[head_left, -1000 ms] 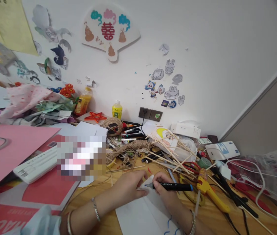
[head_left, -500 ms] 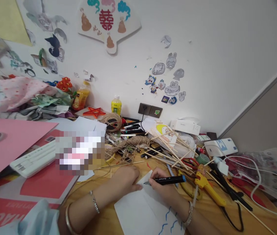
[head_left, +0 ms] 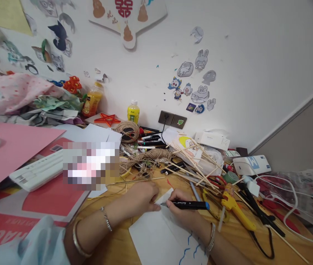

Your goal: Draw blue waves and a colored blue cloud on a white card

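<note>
A white sheet of paper [head_left: 152,235], with wavy blue lines at its lower right, lies on the wooden table in front of me. My right hand [head_left: 181,209] grips a black marker [head_left: 191,205] with a blue end. The marker's tip meets the upper part of the paper, close to my left thumb. At the sheet's upper left edge rests my left hand [head_left: 142,198], its fingers curled and its thumb against the paper. Its fingertips are partly hidden. Right of the paper lies a yellow glue gun [head_left: 238,209].
Thin wooden sticks [head_left: 197,162], twine [head_left: 153,156] and several pens crowd the table behind the paper. A white cable [head_left: 291,191] loops at the right. To the left are a white power strip-like device [head_left: 36,171] and pink paper [head_left: 15,151]. Two bottles stand by the wall, one yellow-green [head_left: 133,112].
The camera view has tipped slightly downward. My right hand and the marker have shifted a little up and left over the paper. My left hand stays at the sheet's edge.
</note>
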The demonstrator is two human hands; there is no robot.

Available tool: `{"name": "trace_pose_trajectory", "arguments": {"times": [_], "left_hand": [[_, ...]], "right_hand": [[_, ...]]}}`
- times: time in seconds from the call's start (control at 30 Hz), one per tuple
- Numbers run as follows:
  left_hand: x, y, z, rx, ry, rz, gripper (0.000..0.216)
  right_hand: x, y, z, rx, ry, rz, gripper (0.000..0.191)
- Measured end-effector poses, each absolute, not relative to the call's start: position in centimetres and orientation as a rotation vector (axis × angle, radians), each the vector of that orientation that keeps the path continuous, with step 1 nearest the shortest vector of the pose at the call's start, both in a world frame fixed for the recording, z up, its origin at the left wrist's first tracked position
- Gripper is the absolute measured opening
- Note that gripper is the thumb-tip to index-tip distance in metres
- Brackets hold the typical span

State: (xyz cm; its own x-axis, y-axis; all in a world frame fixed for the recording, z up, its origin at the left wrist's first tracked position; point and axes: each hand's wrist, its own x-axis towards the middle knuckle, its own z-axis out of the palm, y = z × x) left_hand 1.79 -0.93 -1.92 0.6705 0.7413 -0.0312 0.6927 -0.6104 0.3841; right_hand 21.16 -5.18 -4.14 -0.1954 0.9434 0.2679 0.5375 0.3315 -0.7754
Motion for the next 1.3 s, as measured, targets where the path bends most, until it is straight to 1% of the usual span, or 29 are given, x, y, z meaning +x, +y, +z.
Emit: {"name": "trace_pose_trajectory", "arguments": {"times": [0.23, 0.37, 0.47, 0.53, 0.67, 0.87, 1.3], "left_hand": [[1.7, -1.4, -0.7, 2.488, 1.152, 0.213, 0.023], [1.9, -1.8, 0.1, 2.431, 1.276, 0.242, 0.026], [2.0, -2.1, 0.3, 2.439, 1.321, 0.249, 0.028], [2.0, -2.2, 0.5, 2.453, 1.319, 0.190, 0.028], [2.0, -2.3, 0.8, 2.440, 1.319, 0.091, 0.025], [1.8, -2.0, 0.6, 2.444, 1.285, 0.091, 0.022], [1.3, -1.6, 0.3, 2.466, 1.216, 0.107, 0.025]], "right_hand": [[21.3, -5.3, -4.1, -1.244, -1.749, 0.781, 0.012], [21.1, -5.5, -3.6, -1.181, -1.646, 0.865, 0.015], [21.1, -5.5, -3.5, -1.194, -1.615, 0.859, 0.018], [21.1, -5.5, -3.6, -1.216, -1.614, 0.847, 0.018], [21.2, -5.3, -3.9, -1.225, -1.697, 0.833, 0.016], [21.1, -5.3, -3.8, -1.280, -1.843, 0.736, 0.015], [20.9, -5.6, -3.0, -1.310, -2.000, 0.730, 0.012]]}}
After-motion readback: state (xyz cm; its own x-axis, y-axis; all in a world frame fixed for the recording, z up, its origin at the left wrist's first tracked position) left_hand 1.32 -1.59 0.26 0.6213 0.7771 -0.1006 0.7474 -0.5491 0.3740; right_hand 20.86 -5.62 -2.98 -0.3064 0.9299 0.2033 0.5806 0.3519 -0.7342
